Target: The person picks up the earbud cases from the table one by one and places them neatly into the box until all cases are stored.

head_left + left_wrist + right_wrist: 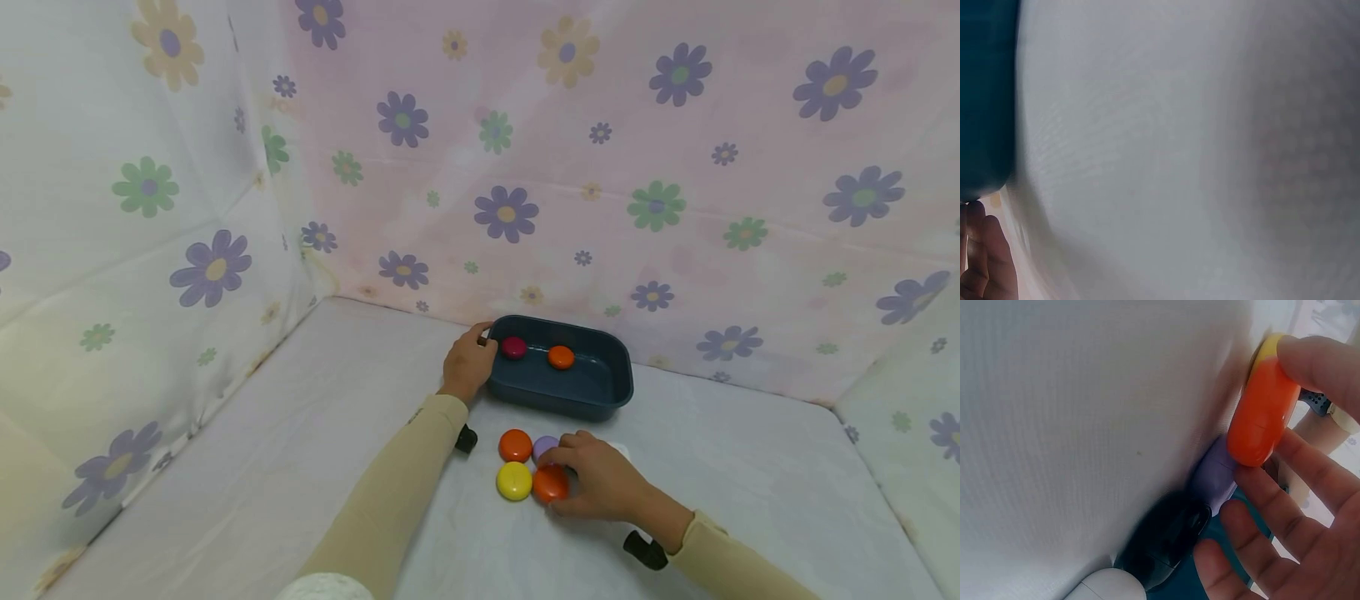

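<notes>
Head view, right-hand grip (600, 479) pinching orange disc (550, 484), purple disc (544, 448) partly covered

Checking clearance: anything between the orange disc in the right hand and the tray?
Yes: the purple disc, between the held orange disc and the tray, then the tray's near wall. The left hand, at the tray's left end, is off that line.
</notes>
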Available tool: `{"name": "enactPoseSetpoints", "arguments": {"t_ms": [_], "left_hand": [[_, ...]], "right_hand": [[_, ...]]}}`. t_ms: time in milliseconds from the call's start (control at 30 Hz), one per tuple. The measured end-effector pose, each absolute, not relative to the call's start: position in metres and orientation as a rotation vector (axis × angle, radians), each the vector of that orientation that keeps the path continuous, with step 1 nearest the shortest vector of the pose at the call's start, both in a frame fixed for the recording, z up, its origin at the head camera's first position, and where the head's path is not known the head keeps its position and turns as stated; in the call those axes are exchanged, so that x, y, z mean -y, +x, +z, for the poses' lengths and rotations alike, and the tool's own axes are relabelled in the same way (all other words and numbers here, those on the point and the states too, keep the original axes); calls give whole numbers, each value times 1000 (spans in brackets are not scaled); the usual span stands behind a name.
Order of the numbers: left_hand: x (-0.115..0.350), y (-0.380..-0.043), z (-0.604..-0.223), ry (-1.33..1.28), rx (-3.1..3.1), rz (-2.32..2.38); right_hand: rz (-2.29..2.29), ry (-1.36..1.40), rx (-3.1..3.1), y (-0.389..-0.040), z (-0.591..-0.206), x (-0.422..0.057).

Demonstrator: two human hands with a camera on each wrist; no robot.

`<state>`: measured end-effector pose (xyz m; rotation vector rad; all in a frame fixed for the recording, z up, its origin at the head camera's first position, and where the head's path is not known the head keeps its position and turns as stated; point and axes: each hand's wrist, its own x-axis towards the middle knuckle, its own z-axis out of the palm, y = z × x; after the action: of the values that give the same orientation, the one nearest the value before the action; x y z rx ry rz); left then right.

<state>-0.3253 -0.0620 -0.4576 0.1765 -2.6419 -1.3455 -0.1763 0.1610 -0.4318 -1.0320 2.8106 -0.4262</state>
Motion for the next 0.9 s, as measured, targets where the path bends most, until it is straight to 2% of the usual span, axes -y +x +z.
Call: {"name": "enactPoseSetpoints", "arguments": {"t_ms": [500, 900], "left_hand": [[61, -325, -457, 193, 2646, -1336], [62, -324, -456, 187, 2640, -1344]], "right_hand": [[-385, -1073, -2801, -176, -433, -161], [-662, -1040, -2855, -185, -426, -165]]}}
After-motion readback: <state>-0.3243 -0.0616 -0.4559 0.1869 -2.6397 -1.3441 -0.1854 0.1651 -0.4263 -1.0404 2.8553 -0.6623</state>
